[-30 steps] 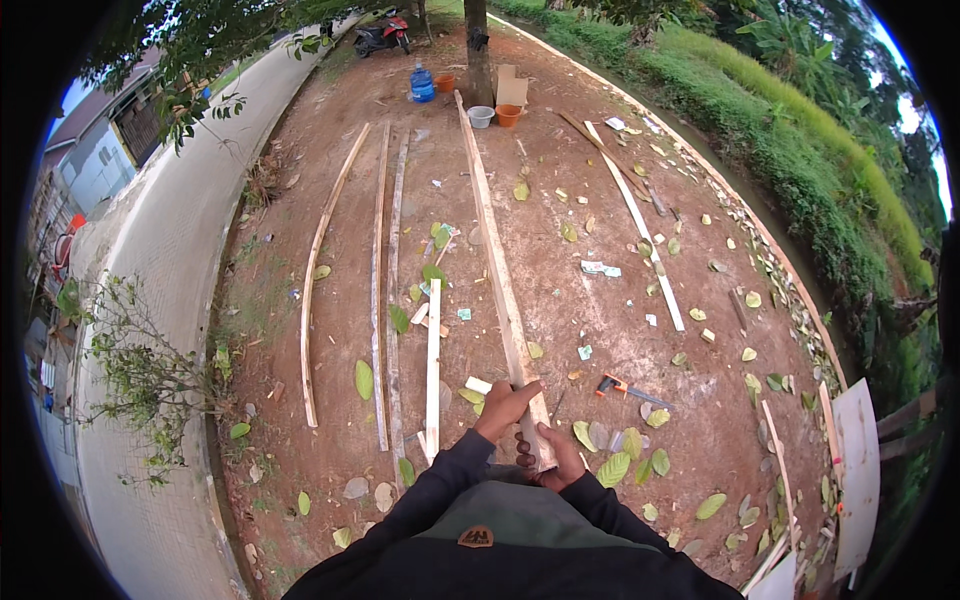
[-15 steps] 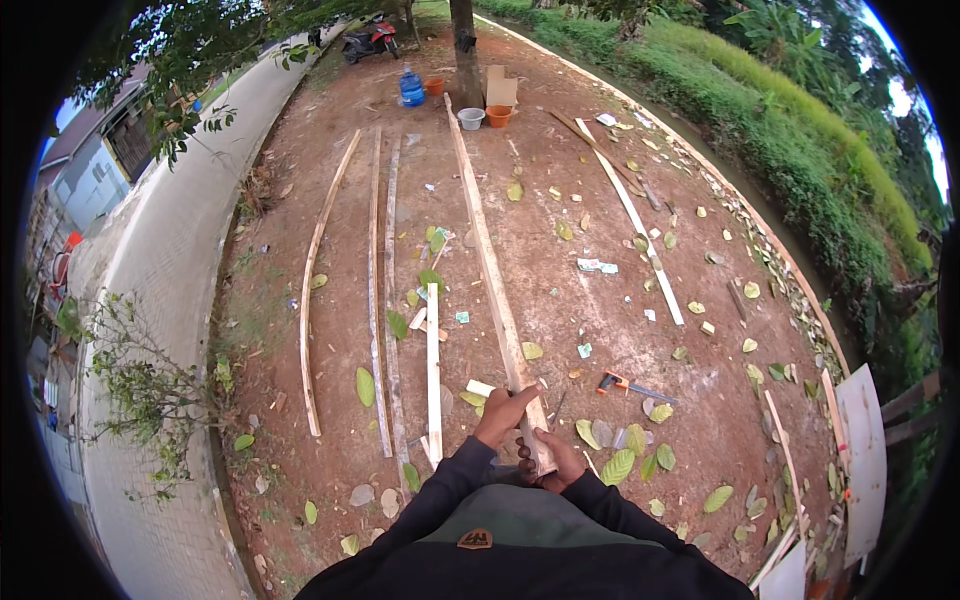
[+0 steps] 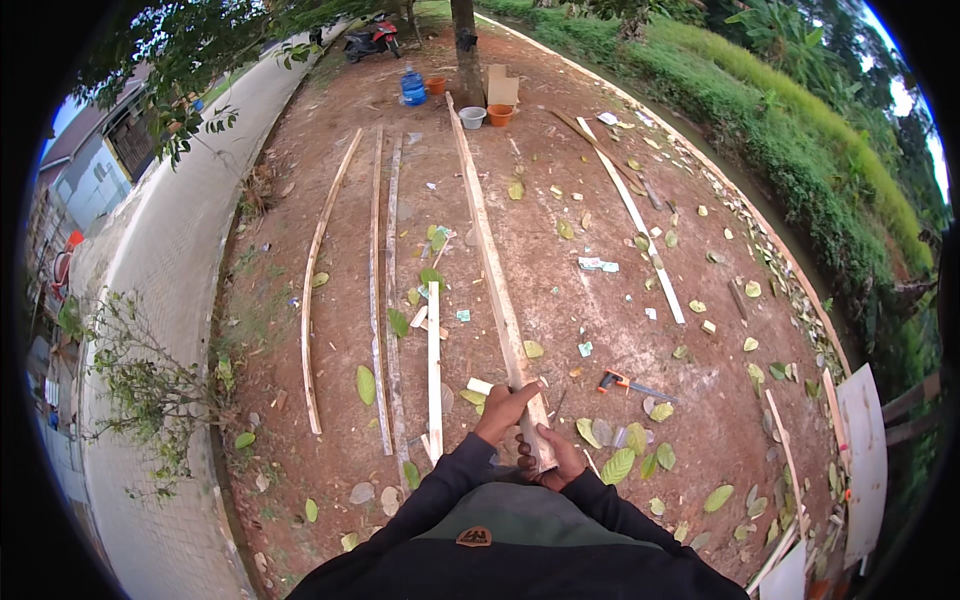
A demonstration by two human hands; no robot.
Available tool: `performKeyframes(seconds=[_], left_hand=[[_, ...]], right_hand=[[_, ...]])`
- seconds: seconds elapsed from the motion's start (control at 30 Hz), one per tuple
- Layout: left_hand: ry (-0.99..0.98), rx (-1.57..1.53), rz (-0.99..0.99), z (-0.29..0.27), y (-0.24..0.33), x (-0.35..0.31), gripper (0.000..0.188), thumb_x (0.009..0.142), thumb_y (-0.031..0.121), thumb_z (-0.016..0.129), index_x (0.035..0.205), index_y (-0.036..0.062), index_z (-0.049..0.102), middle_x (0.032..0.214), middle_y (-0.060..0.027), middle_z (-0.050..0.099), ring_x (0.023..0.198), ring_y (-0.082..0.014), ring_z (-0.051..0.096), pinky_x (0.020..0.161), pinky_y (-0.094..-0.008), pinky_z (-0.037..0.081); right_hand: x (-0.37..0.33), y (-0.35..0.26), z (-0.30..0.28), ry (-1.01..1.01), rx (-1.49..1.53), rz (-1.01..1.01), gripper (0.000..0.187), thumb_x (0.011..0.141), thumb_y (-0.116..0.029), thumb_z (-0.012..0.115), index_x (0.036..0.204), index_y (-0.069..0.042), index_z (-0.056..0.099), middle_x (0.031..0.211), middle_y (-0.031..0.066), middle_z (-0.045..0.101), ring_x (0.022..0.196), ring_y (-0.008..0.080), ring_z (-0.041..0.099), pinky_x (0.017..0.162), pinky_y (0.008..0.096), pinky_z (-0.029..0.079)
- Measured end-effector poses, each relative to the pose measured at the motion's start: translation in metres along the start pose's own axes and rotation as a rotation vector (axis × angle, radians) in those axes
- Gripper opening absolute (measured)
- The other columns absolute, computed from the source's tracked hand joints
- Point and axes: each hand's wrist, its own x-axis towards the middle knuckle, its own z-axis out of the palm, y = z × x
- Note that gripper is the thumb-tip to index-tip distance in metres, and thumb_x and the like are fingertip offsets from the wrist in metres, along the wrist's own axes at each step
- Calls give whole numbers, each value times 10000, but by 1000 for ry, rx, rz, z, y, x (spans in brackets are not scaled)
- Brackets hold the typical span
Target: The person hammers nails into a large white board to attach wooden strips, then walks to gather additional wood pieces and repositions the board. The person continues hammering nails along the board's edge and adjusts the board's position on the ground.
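Observation:
A long wooden beam (image 3: 487,255) runs from my body out toward the tree, with its near end raised in both hands. My left hand (image 3: 506,412) is closed on its left side, the thumb lying over the top. Closer to the near end, my right hand (image 3: 558,459) wraps round the beam from the right and below; some of its fingers are hidden underneath. A short pale plank (image 3: 434,370) lies on the ground to the left. To the right rests a hand saw (image 3: 636,386) with an orange and black handle.
Several thin wooden strips (image 3: 318,270) lie on the left, and a white strip (image 3: 640,222) on the right. Buckets (image 3: 471,118) and a blue water jug (image 3: 412,88) stand by the tree (image 3: 465,50). Leaves litter the dirt. A paved path (image 3: 165,300) borders the left.
Almost nothing differs. Both hands keep their hold on the beam, and the whole view has shifted very slightly.

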Motion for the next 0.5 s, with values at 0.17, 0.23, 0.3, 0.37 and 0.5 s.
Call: performKeyframes(seconds=[0.17, 0.23, 0.3, 0.37, 0.5], left_hand=[[-59, -189, -25, 2, -5, -2, 461, 848, 385, 757, 971, -49, 662, 816, -80, 672, 677, -143, 645, 564, -287, 493], [-58, -185, -60, 2, -9, 0, 454, 853, 383, 755, 1006, -34, 661, 849, -72, 678, 703, -139, 650, 588, -281, 502], [-74, -187, -49, 0, -13, 4, 453, 858, 380, 753, 1016, -34, 659, 858, -74, 679, 703, -143, 653, 592, -284, 510], [-72, -174, -66, -1, -16, 6, 448, 864, 375, 749, 1023, -34, 658, 868, -75, 679, 705, -147, 656, 594, -285, 515], [-53, -166, -79, -1, -21, 9, 430, 873, 359, 746, 1025, -33, 658, 882, -71, 679, 712, -155, 661, 598, -288, 520]], right_hand=[[5, 2, -6, 67, -34, 12, 403, 950, -421, 611, 1120, -63, 541, 849, 15, 554, 656, 112, 538, 546, 270, 407], [6, 3, -7, 75, -59, -6, 396, 945, -422, 619, 1115, -71, 550, 843, 12, 560, 648, 111, 542, 541, 272, 407], [6, 3, -8, 95, -77, -8, 390, 939, -423, 627, 1108, -79, 559, 839, 9, 565, 641, 111, 544, 539, 273, 407], [6, 3, -9, 111, -82, 2, 385, 934, -427, 634, 1101, -86, 566, 836, 5, 569, 636, 112, 542, 540, 275, 408], [7, 3, -9, 124, -117, -16, 372, 930, -424, 639, 1086, -93, 574, 830, 3, 571, 631, 112, 543, 537, 277, 409]])
